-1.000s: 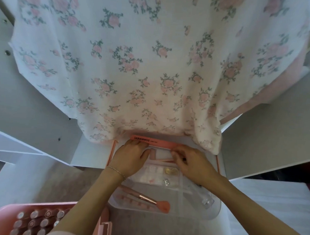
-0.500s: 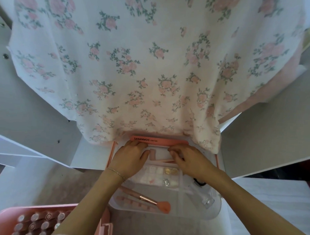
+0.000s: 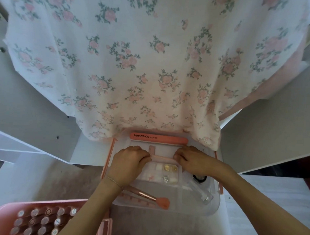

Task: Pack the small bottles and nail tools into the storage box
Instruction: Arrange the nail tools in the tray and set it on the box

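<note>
soft, even daylight comes through the flowered cloth [image 3: 152, 64], which glows pale at the top and warmer pink near its lower hem. no hard shadows or glare; the panels at left and right sit in grey shade. the wide lens bends straight edges outward at the sides. the whole picture is slightly soft, and the pink bottle tray [image 3: 10, 207] at lower left is blurred.

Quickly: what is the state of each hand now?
Left hand: closed on one end of the thin pink stick.
Right hand: closed on the stick's other end.
</note>
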The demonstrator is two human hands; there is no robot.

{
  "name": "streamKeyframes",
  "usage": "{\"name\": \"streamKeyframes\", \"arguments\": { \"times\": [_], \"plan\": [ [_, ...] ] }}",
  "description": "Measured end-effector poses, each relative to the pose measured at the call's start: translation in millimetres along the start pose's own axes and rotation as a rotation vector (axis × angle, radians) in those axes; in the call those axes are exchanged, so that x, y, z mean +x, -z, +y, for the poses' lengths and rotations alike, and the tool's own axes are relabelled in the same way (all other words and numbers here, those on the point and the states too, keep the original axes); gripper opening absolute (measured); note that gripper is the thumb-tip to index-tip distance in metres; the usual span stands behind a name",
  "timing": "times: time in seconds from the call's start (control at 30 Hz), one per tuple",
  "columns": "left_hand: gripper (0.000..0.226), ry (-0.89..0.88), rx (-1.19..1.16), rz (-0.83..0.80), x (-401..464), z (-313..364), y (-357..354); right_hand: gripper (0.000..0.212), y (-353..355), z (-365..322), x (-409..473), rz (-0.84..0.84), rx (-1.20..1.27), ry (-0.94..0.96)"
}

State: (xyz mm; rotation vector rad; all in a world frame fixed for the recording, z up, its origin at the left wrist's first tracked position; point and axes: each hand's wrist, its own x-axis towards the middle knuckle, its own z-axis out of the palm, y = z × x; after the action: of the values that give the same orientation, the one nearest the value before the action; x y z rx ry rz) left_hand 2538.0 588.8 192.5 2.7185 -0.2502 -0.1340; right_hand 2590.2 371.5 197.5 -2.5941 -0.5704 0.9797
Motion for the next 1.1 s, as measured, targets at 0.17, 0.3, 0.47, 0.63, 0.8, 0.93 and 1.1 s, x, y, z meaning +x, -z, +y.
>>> {"name": "streamKeyframes", "arguments": {
  "times": [0.17,0.3,0.47,0.63,0.8,0.93,1.1],
  "plan": [
    [0.030,0.042,-0.085,0.021,1,-1,0,0.029,-3,-1,-3,0.045,0.023,0.055],
    [0.032,0.038,-0.144,0.018,0,-1,0,0.025,-4,-1,-6,0.062,0.080,0.057],
    [0.030,0.071,-0.163,0.062,1,1,1,0.039,0,-7,-8,0.023,0.121,0.089],
    [0.031,0.105,-0.175,0.090,0,1,0,0.033,2,-12,-9,0.014,0.123,0.078],
    [0.034,0.035,-0.137,0.085,-2,2,4,0.027,3,-12,-12,0.089,0.148,0.090],
    [0.043,-0.118,-0.043,0.169,-16,9,18,0.022,-2,-11,-12,0.203,0.129,0.101],
    [0.037,-0.106,-0.129,-0.049,-40,6,26,0.016,-6,-9,-13,0.306,0.155,0.116]
  ]
}}
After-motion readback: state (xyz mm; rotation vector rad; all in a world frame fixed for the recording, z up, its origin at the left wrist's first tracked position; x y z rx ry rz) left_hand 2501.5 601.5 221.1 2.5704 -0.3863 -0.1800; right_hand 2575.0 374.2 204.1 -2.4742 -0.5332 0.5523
